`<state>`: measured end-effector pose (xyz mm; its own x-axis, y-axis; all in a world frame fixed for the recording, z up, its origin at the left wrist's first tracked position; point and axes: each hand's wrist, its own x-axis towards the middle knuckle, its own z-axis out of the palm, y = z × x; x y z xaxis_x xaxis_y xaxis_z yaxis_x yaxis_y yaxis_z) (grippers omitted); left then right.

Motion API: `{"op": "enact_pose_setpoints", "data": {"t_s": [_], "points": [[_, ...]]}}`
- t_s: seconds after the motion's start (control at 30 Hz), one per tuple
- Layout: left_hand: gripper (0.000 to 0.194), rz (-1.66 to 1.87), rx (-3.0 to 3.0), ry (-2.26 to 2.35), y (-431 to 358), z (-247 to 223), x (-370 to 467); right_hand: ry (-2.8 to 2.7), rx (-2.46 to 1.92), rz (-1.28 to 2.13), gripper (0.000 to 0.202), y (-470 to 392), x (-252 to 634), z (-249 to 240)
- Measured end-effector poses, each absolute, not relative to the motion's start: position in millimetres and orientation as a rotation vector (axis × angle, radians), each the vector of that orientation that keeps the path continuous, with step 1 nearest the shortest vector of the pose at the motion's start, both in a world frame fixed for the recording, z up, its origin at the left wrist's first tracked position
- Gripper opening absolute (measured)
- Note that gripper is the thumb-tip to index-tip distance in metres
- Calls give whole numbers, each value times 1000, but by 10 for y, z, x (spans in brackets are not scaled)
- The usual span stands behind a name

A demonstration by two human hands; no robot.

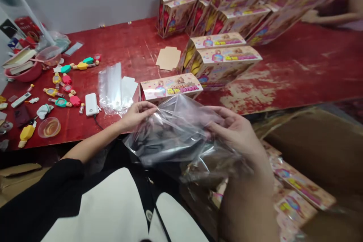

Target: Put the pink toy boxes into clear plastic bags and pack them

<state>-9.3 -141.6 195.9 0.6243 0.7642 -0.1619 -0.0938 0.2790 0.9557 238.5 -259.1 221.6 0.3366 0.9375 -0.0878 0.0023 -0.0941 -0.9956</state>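
Observation:
A clear plastic bag (170, 136) is stretched between my two hands, over my lap at the table's front edge. My left hand (140, 114) pinches its upper left edge between thumb and fingers. On the other side my right hand (235, 130) grips the bag, with part of the film lying over the fingers. Just behind the bag stands a printed pink and cream box (171, 85), its lower part hidden by the film. Left of that box lies a stack of flat clear bags (110, 87) with a white card (129, 89).
Several printed boxes (227, 60) stand and stack along the red table (127, 41). Small colourful toy watches (61, 102), a white power bank (91, 104) and a pink basket (25, 73) are at left. Right below, a cardboard carton (320, 151) holds bagged boxes. Another person's arm (334, 19) rests far right.

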Motion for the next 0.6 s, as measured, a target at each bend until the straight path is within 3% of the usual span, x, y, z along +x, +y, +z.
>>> {"op": "enact_pose_setpoints", "data": {"t_s": [0.1,0.23,0.3,0.43,0.6], "points": [[29,656,900,795,-1348,1856,-79,-654,-1388,1170,63,-2837,2545,1998],[25,752,762,856,-1359,1722,-105,-384,-1055,1343,97,-3180,2216,1600],[28,783,749,883,-1404,1630,-132,-326,-1045,1369,89,-3305,1988,1393],[31,798,781,944,-1479,1415,-151,-114,-1233,1072,61,-3399,1817,1127],[26,735,970,1069,-1551,1153,-94,-48,-1188,1003,58,-3428,1890,1116]]}}
